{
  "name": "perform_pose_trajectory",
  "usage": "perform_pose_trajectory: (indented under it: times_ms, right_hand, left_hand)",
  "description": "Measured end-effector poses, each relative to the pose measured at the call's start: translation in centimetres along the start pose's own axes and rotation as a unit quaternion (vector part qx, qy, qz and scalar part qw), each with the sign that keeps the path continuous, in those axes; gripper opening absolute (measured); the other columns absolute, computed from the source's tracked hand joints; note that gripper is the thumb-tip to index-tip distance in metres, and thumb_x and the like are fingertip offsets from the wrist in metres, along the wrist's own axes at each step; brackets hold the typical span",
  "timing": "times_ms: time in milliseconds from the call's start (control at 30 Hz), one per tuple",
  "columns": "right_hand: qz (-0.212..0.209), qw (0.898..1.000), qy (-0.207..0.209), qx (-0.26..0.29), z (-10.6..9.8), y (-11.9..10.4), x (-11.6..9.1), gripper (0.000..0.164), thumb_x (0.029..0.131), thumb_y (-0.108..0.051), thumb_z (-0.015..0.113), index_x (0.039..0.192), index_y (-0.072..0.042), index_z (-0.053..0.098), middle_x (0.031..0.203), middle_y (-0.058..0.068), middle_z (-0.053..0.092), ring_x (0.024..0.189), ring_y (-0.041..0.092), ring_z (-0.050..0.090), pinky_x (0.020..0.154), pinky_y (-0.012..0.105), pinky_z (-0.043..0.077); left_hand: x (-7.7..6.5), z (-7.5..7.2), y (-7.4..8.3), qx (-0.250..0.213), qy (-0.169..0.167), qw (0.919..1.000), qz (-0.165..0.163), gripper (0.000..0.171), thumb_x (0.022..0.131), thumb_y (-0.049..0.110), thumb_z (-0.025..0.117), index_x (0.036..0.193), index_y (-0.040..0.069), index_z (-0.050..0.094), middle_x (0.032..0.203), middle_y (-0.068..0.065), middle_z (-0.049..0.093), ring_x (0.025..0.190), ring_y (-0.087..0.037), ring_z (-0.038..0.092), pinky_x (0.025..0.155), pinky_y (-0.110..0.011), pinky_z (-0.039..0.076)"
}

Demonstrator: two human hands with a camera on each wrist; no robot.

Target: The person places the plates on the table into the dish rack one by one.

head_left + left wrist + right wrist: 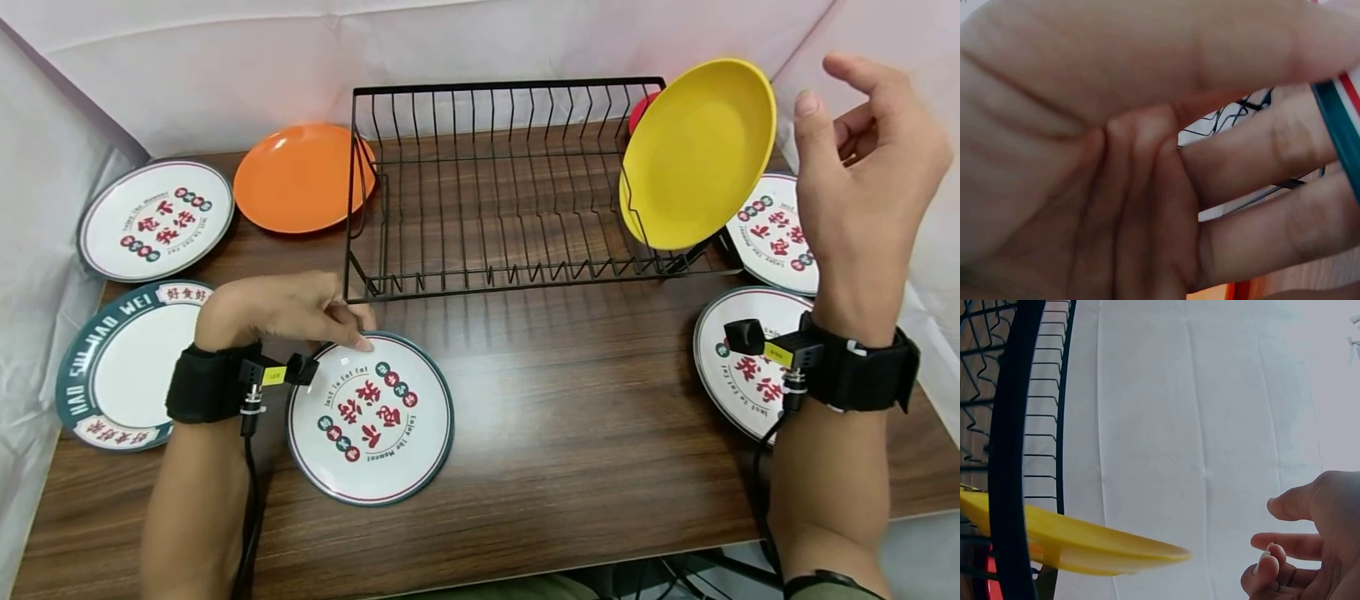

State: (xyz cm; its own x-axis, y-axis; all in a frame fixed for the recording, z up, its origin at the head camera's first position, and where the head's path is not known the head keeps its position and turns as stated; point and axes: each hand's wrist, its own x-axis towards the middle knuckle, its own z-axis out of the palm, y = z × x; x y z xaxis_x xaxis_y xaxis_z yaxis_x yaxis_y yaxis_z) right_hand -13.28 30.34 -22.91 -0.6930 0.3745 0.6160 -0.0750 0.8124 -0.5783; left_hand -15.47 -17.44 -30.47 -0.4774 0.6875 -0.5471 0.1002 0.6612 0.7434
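My left hand (pixel 285 308) pinches the upper rim of a white plate (pixel 371 417) with red characters and a dark green edge, thumb on the face and fingers behind it. In the left wrist view, the plate's rim (pixel 1335 125) shows between thumb and fingers. A yellow plate (pixel 697 158) leans upright in the right end of the black wire dish rack (pixel 510 85). Beside it, apart from its edge, my right hand (pixel 870 158) is raised with nothing in it, the fingers relaxed. The right wrist view shows a gap between the hand and the yellow plate (pixel 1104 544).
Behind the yellow plate a bit of a red item (pixel 642 110) shows. Left of the rack lie an orange plate (pixel 288 179), a patterned white plate (pixel 157 221) and a green-rimmed plate (pixel 131 367). Two more patterned plates, one nearer (pixel 720 367) and one farther (pixel 776 233), lie at right.
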Motion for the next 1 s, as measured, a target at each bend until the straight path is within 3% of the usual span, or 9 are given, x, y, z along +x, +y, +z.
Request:
perform_pose_trajectory:
  times_ms: [67, 167, 300, 433, 567, 633, 867, 933, 1000]
  right_hand:
    - [-0.001, 1.000, 0.000, 0.009, 0.0, -0.2, 0.1, 0.032, 0.101, -0.039, 0.060, 0.131, -0.032, 0.068, 0.073, -0.019, 0.039, 0.064, -0.002, 0.036, 0.068, 0.016, 0.033]
    - [-0.001, 1.000, -0.001, 0.009, 0.0, -0.6, 0.0, 0.031, 0.101, -0.037, 0.059, 0.131, -0.031, 0.069, 0.073, -0.019, 0.039, 0.064, -0.002, 0.036, 0.068, 0.016, 0.032]
    - [0.004, 1.000, -0.012, 0.006, 0.0, -1.3, -0.2, 0.031, 0.103, -0.034, 0.058, 0.132, -0.027, 0.069, 0.074, -0.019, 0.039, 0.064, -0.002, 0.035, 0.069, 0.016, 0.032]
    - [0.005, 1.000, -0.019, 0.000, -0.2, -2.1, -0.4, 0.031, 0.104, -0.032, 0.057, 0.132, -0.025, 0.068, 0.075, -0.019, 0.037, 0.065, -0.002, 0.033, 0.069, 0.016, 0.031]
    - [0.005, 1.000, -0.021, 0.005, -0.3, -2.3, -0.3, 0.030, 0.104, -0.030, 0.057, 0.131, -0.024, 0.070, 0.074, -0.019, 0.038, 0.063, -0.002, 0.033, 0.067, 0.014, 0.031]
    - [0.006, 1.000, -0.022, 0.006, -0.4, -2.1, -0.2, 0.031, 0.104, -0.031, 0.057, 0.131, -0.024, 0.069, 0.075, -0.019, 0.038, 0.064, -0.002, 0.033, 0.068, 0.015, 0.031]
    - [0.000, 1.000, -0.025, 0.010, -0.3, -0.9, 0.0, 0.030, 0.103, -0.037, 0.057, 0.129, -0.029, 0.070, 0.075, -0.019, 0.039, 0.064, -0.001, 0.034, 0.068, 0.015, 0.033]
    - [0.001, 1.000, -0.025, 0.007, -0.5, -0.8, -0.1, 0.031, 0.103, -0.039, 0.057, 0.129, -0.030, 0.070, 0.076, -0.020, 0.040, 0.064, -0.001, 0.035, 0.067, 0.015, 0.033]
    - [0.005, 1.000, -0.024, 0.007, -0.7, -0.8, -0.2, 0.031, 0.103, -0.038, 0.057, 0.129, -0.030, 0.070, 0.076, -0.020, 0.040, 0.064, -0.001, 0.035, 0.067, 0.015, 0.033]
  left_hand:
    - [-0.2, 0.1, 0.0, 0.008, -0.003, 0.9995, 0.029, 0.027, 0.094, 0.020, 0.074, 0.073, 0.003, 0.070, 0.071, 0.002, 0.050, 0.058, -0.007, 0.031, 0.055, -0.022, 0.027]
    - [-0.9, -0.1, -0.1, 0.022, 0.018, 0.9991, 0.032, 0.030, 0.094, 0.024, 0.075, 0.071, 0.006, 0.068, 0.073, 0.003, 0.052, 0.062, -0.008, 0.038, 0.057, -0.022, 0.033]
    - [-2.6, -0.9, -0.7, 0.029, 0.045, 0.9985, 0.012, 0.012, 0.095, 0.026, 0.074, 0.095, 0.015, 0.078, 0.086, -0.001, 0.068, 0.079, -0.014, 0.057, 0.068, -0.025, 0.047]
    - [-4.6, -1.7, -1.6, 0.027, 0.058, 0.9976, 0.029, 0.014, 0.099, 0.023, 0.068, 0.107, 0.019, 0.078, 0.090, -0.001, 0.073, 0.083, -0.014, 0.062, 0.073, -0.027, 0.050]
    - [-7.4, -2.1, -2.0, 0.032, 0.110, 0.9934, 0.010, 0.016, 0.100, 0.026, 0.066, 0.109, 0.021, 0.078, 0.091, -0.002, 0.071, 0.078, -0.016, 0.061, 0.070, -0.028, 0.050]
    - [-8.7, -2.1, -2.2, 0.031, 0.143, 0.9889, -0.024, 0.018, 0.100, 0.029, 0.067, 0.112, 0.021, 0.078, 0.091, -0.003, 0.071, 0.078, -0.018, 0.061, 0.069, -0.028, 0.049]
    - [-12.0, -2.2, -3.8, 0.053, 0.278, 0.9561, -0.075, 0.020, 0.099, 0.021, 0.069, 0.115, 0.013, 0.076, 0.078, 0.000, 0.070, 0.067, -0.018, 0.060, 0.061, -0.026, 0.049]
    - [-12.7, -2.4, -4.4, 0.054, 0.334, 0.9387, -0.064, 0.018, 0.098, 0.018, 0.070, 0.113, 0.012, 0.076, 0.077, 0.004, 0.072, 0.064, -0.015, 0.062, 0.058, -0.024, 0.050]
    - [-13.2, -2.7, -5.2, 0.030, 0.405, 0.9137, -0.019, 0.015, 0.097, 0.010, 0.069, 0.110, 0.008, 0.076, 0.078, 0.008, 0.074, 0.061, -0.010, 0.066, 0.054, -0.021, 0.052]
